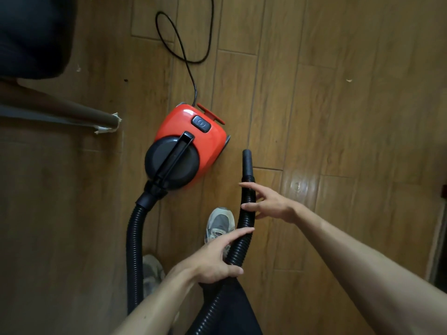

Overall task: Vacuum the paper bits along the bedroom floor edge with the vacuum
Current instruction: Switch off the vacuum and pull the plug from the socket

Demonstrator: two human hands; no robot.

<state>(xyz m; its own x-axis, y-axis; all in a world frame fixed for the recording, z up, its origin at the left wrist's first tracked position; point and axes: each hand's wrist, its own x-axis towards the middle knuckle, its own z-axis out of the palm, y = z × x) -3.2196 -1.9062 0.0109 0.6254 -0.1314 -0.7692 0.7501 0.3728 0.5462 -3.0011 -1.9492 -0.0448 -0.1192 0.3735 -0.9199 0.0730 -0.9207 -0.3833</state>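
- Vacuum [187, 143], a rounded red canister with a black lid and carry handle, sits on the wood-plank floor [338, 129] just ahead of the person's feet, with open planks stretching away on its right.
- Its ribbed black hose [132, 250] loops from the canister's near end toward the bottom edge, then rises to a smooth nozzle [247, 163] beside the canister.
- Left hand [215, 259] cups the hose loosely, fingers spread along it, thumb on the near side, not clenched.
- Right hand [268, 201] is spread open, fingertips touching the hose just under the nozzle, gripping nothing.
- Paper bits: one pale scrap [348, 80] lies well right, another [78, 68] near dark furniture [31, 37], cut off at the top left.
- Black cord [183, 37] curls beyond the canister and leaves the top edge.
- Grey shoe [220, 223] is partly hidden by the hose.
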